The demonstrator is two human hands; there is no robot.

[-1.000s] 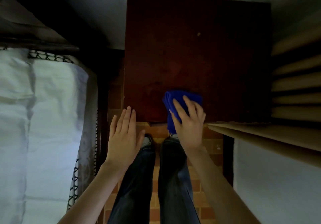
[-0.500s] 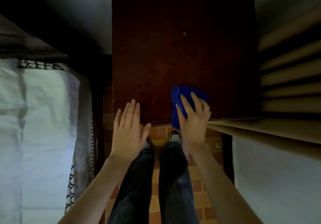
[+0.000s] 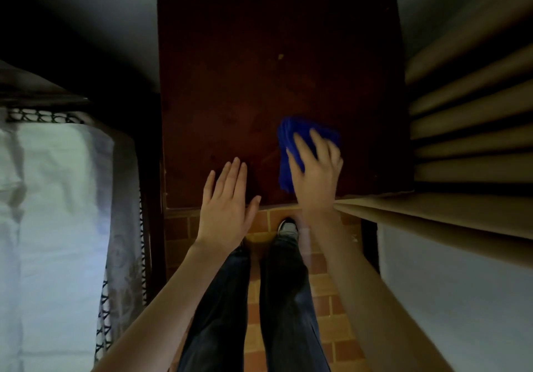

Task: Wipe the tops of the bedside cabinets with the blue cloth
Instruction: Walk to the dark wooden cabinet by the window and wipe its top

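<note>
View from above: the dark wooden bedside cabinet top point(image 3: 259, 83). The blue cloth point(image 3: 289, 133) lies bunched near its front edge, right of centre. The right hand point(image 3: 315, 172), blurred, presses on it with spread, nearly straight fingers. The left hand point(image 3: 227, 207) is flat, fingers straight, over the front edge, holding nothing. A white-sheeted bed point(image 3: 52, 198) lies left and a pleated curtain point(image 3: 461, 129) right.
</note>
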